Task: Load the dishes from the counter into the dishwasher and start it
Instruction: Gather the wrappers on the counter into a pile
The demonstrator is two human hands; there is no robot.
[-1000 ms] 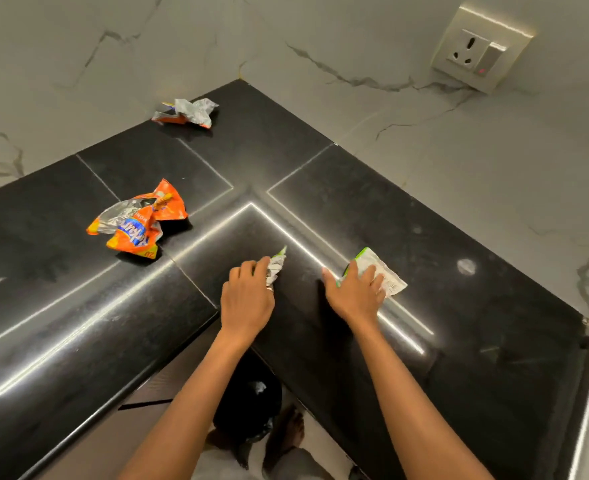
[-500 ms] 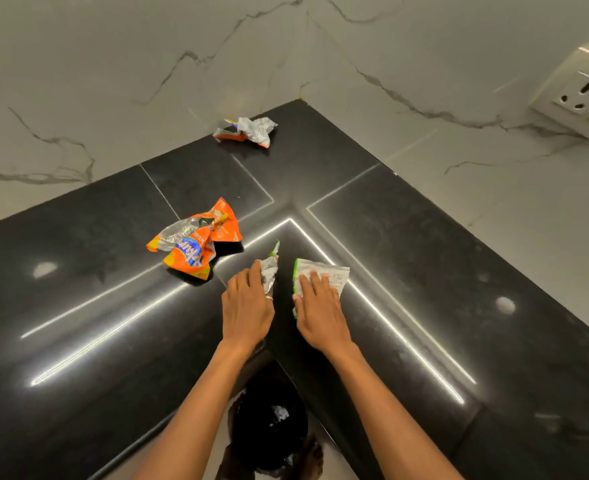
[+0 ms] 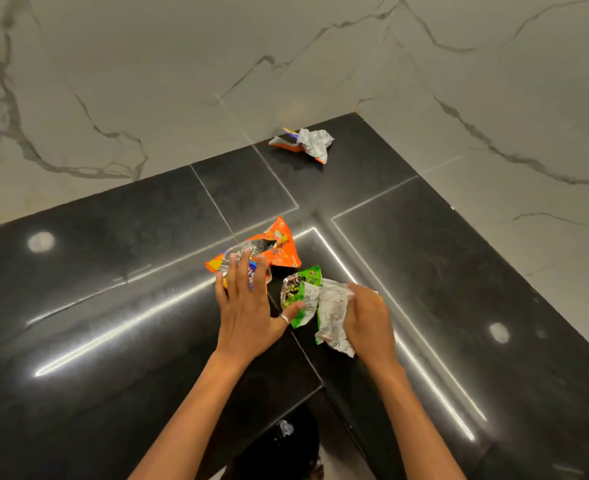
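Oddly, no dishes or dishwasher are in view; only litter lies near the worktop's (image 3: 113, 271) inner corner. The left hand (image 3: 248, 306) lies flat, fingers straight, on an orange wrapper (image 3: 279, 247). The right hand (image 3: 369, 317) clutches a white wrapper (image 3: 332, 313) that touches a green wrapper (image 3: 303, 289). Clearing seemingly comes first; next, both hands need to gather the litter.

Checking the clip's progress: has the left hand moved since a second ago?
Yes. The left hand has shifted left, away from the inner-corner seam of the black stone counter, onto the crumpled orange foil snack wrapper that lay apart from it earlier.
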